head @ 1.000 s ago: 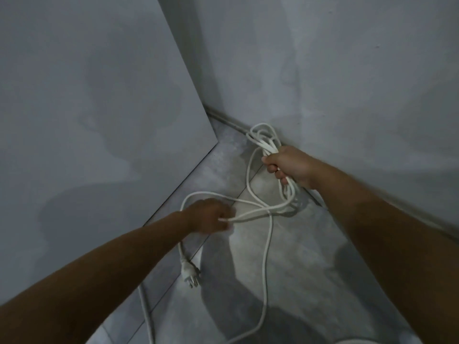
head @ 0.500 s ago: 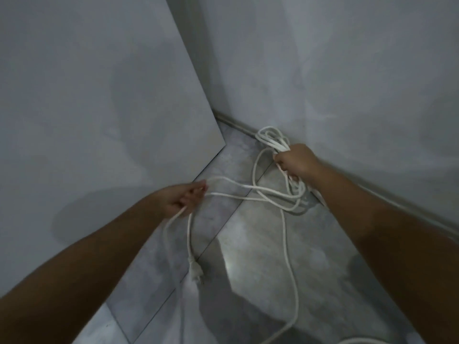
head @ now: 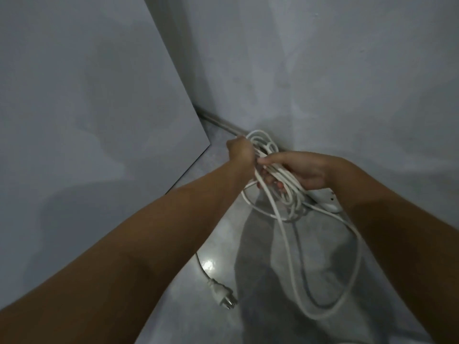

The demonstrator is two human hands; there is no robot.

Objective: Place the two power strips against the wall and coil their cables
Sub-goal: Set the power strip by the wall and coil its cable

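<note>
A white cable [head: 285,234] is gathered into several loops [head: 263,142] near the foot of the right wall. My right hand [head: 300,170] is shut on that bundle of loops. My left hand [head: 241,151] holds a strand of the same cable right beside the bundle, at its upper end. A white power strip [head: 325,198] lies on the floor against the wall, partly hidden under my right wrist. A long loose loop trails down over the floor. The white plug [head: 223,295] rests on the floor below my left forearm.
A large grey panel [head: 87,120] leans or stands on the left, its lower edge meeting the grey tiled floor [head: 211,214]. The grey wall [head: 347,83] runs along the right with a skirting line [head: 218,122] at its foot.
My left hand has moved from the left up to the bundle, bringing a strand of cable with it. The plug has slid closer, and the loose loop on the floor is shorter.
</note>
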